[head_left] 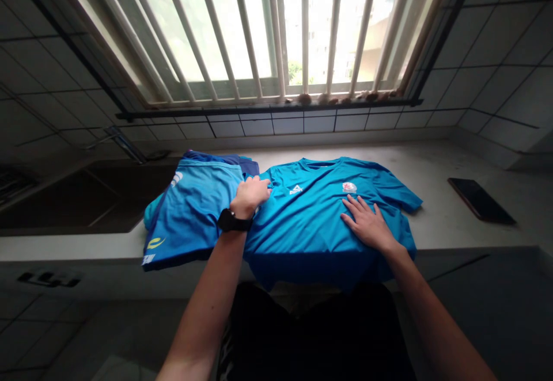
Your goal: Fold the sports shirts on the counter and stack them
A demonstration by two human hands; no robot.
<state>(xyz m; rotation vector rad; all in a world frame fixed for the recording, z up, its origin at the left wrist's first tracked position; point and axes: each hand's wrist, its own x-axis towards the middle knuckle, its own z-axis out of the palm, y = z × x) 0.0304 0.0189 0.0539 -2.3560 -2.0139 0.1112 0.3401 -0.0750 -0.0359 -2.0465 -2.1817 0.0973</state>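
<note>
A blue T-shirt [311, 220] lies spread on the counter, collar toward the window, its lower part hanging over the front edge. A small white logo and a round badge mark its chest. My left hand [253, 193], with a black watch on the wrist, has its fingers closed on the shirt's left sleeve area. My right hand [366, 223] rests flat on the chest below the badge, fingers spread. Just left of the T-shirt sits a pile of folded blue clothes [199, 211], partly behind my left wrist.
A dark sink [82, 197] with a faucet [125, 144] is on the left. On the right, a dark phone-like slab [481, 199] lies on the pale counter [436, 168]. A barred window [268, 30] rises behind, above white tiles.
</note>
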